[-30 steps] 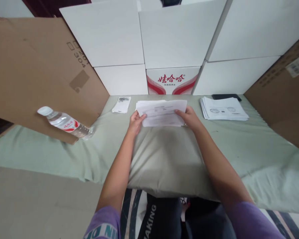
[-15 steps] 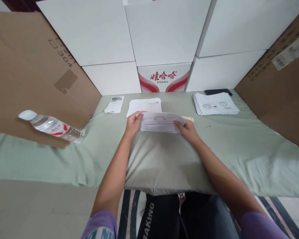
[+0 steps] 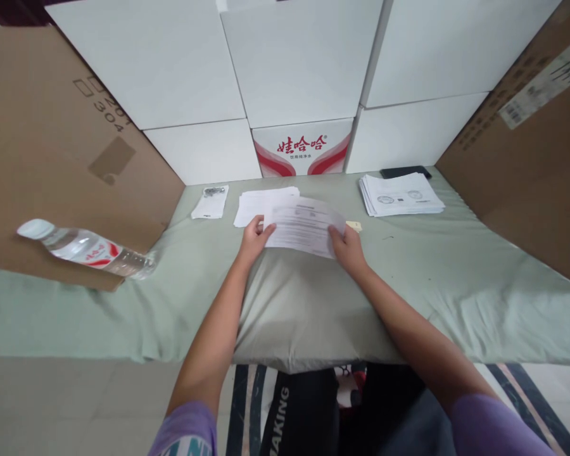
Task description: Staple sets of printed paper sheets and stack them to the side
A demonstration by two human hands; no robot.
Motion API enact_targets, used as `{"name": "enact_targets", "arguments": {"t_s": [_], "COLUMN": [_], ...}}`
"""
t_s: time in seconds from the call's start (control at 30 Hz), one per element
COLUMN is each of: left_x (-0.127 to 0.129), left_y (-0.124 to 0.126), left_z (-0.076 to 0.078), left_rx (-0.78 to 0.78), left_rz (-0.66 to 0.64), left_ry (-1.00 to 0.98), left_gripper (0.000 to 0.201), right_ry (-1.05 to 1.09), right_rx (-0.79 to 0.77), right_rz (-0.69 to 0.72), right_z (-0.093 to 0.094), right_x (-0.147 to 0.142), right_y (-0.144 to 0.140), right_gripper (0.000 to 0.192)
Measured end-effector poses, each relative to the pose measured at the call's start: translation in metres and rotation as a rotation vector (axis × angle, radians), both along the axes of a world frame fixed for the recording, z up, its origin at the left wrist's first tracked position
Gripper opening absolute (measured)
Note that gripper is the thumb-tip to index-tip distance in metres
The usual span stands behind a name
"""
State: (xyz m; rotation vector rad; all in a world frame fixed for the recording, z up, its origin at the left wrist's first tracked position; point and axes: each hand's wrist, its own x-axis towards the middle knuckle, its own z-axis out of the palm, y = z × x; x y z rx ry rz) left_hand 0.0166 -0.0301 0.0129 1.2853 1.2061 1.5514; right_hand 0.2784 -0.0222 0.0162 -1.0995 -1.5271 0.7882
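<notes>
The left hand point(image 3: 253, 235) and right hand point(image 3: 346, 246) are each pinching a side edge of a printed sheet point(image 3: 304, 225). Being thin and floppy, it is likely sagging between grips; edge holds suit it.

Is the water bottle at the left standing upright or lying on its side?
Lying on its side. The water bottle rests lengthwise on the green cloth, cap pointing left.
</notes>
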Motion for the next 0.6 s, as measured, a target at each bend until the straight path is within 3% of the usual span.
{"name": "enact_targets", "arguments": {"t_s": [0.1,0.3,0.47,0.6], "left_x": [-0.001,-0.022,-0.042,-0.029], "left_y": [0.0,0.001,-0.006,-0.033], "left_z": [0.0,0.003,0.011,0.015], "left_rx": [-0.123,-0.254,-0.407,-0.555], "left_rz": [-0.109,-0.066,-0.021,-0.004], "left_ry": [-0.001,0.012,0.026,-0.014], "left_gripper": [0.042,0.018,0.018,0.023], "right_ry": [0.043,0.39,0.526,0.549], "right_rx": [-0.062,-0.342,-0.346,-0.353], "right_rz": [-0.016,-0.063,-0.173,-0.199], "right_z": [0.0,0.017,0.025,0.019], "right_x": [0.002,0.019,0.042,0.049], "right_y": [0.004,0.013,0.025,0.033], "right_gripper": [0.038,0.045,0.035,0.031]}}
